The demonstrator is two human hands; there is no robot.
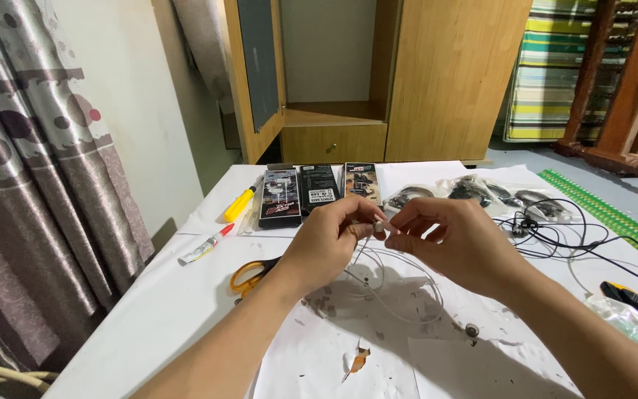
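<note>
Grip: left hand (326, 247) and right hand (455, 240) both pinching a small white earbud (379, 227) above the table's middle.
Cable: thin white cable (400, 284) loops onto the paper-covered table (186, 310).
Nearby: orange-handled scissors (252, 275) toward the left edge.
Risk: pulling apart likely snaps the cable.

My left hand (326, 240) and right hand (448, 240) meet in front of me, fingertips almost touching. Both forearms run up from the lower edge, bare, converging toward the hands. The left fingers curl inward with thumb and forefinger pinched; the right hand mirrors it, fingers bunched, pinching close against the left.
</note>
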